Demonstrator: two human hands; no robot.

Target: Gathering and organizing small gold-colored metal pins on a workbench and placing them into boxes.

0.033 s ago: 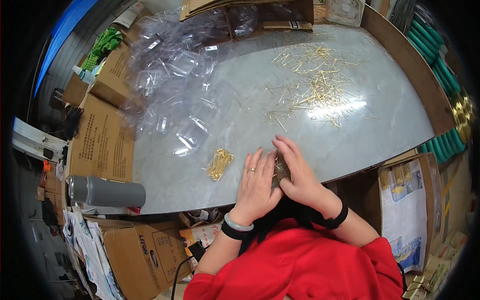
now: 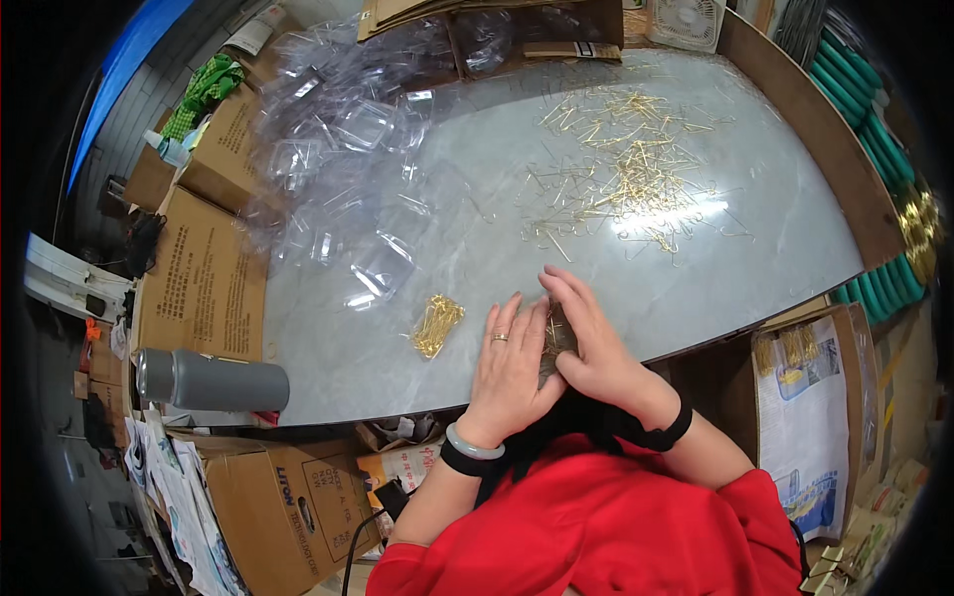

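Palm down at the table's near edge, my left hand (image 2: 510, 360) has its fingers stretched out side by side. My right hand (image 2: 598, 350) is cupped beside it, fingers extended and thumb bent inward. Thin gold-coloured metal wires (image 2: 553, 333) show in the narrow gap between the hands; their lower part is hidden. Left of my left hand lies a neat bundle of gold wire hooks (image 2: 437, 326). A loose, tangled heap of similar hooks (image 2: 646, 179) spreads over the far right of the grey table (image 2: 497, 253).
Clear plastic boxes (image 2: 383, 263) pile up at the table's left and back. A grey bottle (image 2: 224, 382) lies on its side near cardboard boxes (image 2: 204, 273). A small fan (image 2: 686, 22) stands at the far edge. A wooden board (image 2: 795, 129) borders the right side.
My right hand has shifted very slightly, its thumb and fingers moving closer over the gap. My left hand looks the same.
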